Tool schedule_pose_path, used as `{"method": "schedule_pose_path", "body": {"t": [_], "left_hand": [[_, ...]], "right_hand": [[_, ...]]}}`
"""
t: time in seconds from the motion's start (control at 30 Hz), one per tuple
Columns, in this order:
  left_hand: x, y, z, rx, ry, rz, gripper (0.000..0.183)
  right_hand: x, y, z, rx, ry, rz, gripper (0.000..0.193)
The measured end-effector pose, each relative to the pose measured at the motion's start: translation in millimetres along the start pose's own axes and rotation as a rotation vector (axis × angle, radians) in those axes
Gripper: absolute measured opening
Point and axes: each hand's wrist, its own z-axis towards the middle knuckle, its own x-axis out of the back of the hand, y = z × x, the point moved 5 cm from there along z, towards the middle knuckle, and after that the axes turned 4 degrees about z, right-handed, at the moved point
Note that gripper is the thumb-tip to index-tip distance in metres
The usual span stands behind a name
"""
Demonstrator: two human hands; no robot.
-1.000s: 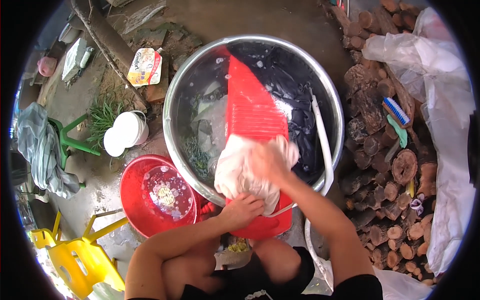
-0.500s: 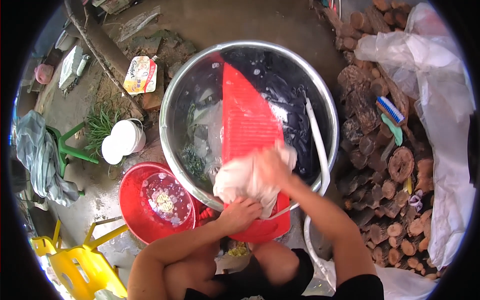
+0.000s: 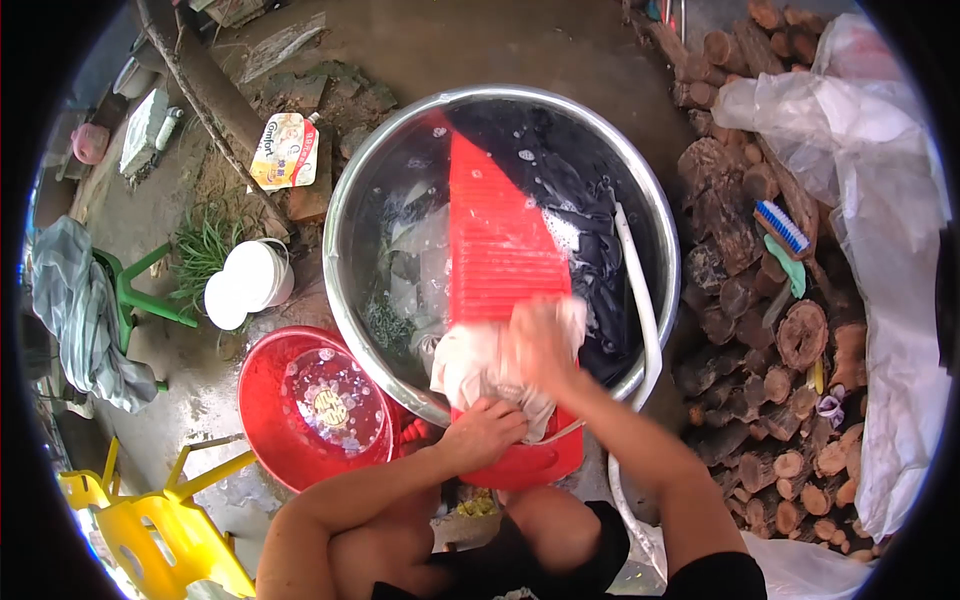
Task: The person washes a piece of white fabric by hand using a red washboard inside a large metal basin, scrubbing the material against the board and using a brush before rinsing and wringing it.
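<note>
A wet, pale pinkish-white cloth [image 3: 465, 358] lies bunched over the lower part of a red ridged washboard [image 3: 505, 255]. My left hand [image 3: 487, 432] holds the cloth's near edge against the board, fingers bent over it. Farther up and to the right, my right hand [image 3: 540, 345] is closed on the cloth, blurred by motion. The washboard leans in a large metal tub [image 3: 336, 262], its far end under water. Dark clothes [image 3: 590, 245] soak at the tub's right side, and greyish fabric [image 3: 425, 245] lies under water at the left.
A white hose [image 3: 637, 290] hangs over the tub's right rim. To the left stand a red basin [image 3: 262, 385], a white bucket [image 3: 265, 275] and a yellow stool [image 3: 165, 545]. Stacked logs [image 3: 790, 460] line the right side, with a blue-bristled brush [image 3: 782, 227] on top.
My right hand has shifted slightly on the cloth, which is bunched differently beneath it. My left hand stays at the near edge. The view has shifted a little.
</note>
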Motion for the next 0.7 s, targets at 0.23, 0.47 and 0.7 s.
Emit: {"method": "schedule_pose_path", "body": {"t": [0.23, 0.47, 0.7], "left_hand": [[10.1, -3.9, -1.2, -0.028, 0.113, -0.02, 0.024], [-0.9, -2.8, -6.0, 0.017, 0.0, 0.056, 0.032], [1.4, -5.6, -0.4, -0.081, 0.105, 0.029, 0.035]], "right_hand": [[8.2, 0.1, 65.7, -0.025, 0.255, -0.079, 0.016], [12.2, -18.5, -37.5, 0.133, -0.094, 0.014, 0.015], [11.2, 30.6, 71.0, 0.003, 0.322, -0.203, 0.019]]}}
